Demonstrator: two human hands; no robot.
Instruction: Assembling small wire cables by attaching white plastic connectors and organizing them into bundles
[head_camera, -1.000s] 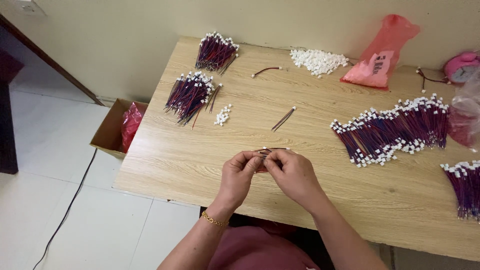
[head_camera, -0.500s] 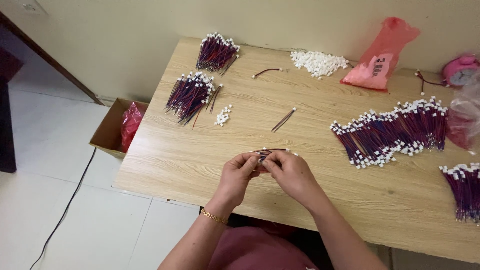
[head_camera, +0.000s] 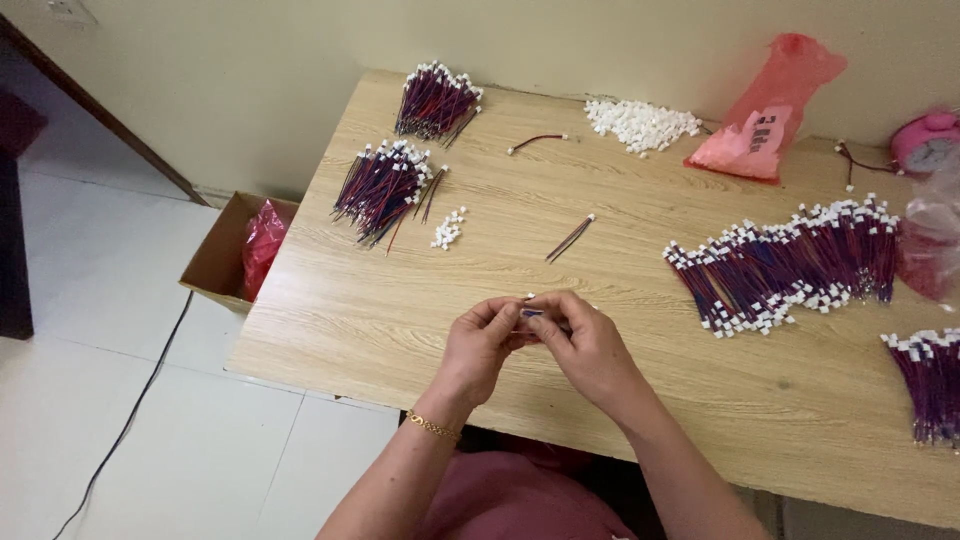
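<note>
Near the desk's front edge, the left hand (head_camera: 480, 345) and right hand (head_camera: 588, 345) meet, fingertips pinched together on a short wire lead (head_camera: 531, 313) held just above the desk (head_camera: 640, 400). Another loose lead (head_camera: 570, 239) lies toward the middle. Bundles of leads (head_camera: 385, 188) sit near the left edge, and white connectors (head_camera: 640, 122) are piled at the back edge.

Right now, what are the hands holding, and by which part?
Both hands, left hand and right hand, pinch one short wire lead near its white connector end.
</note>
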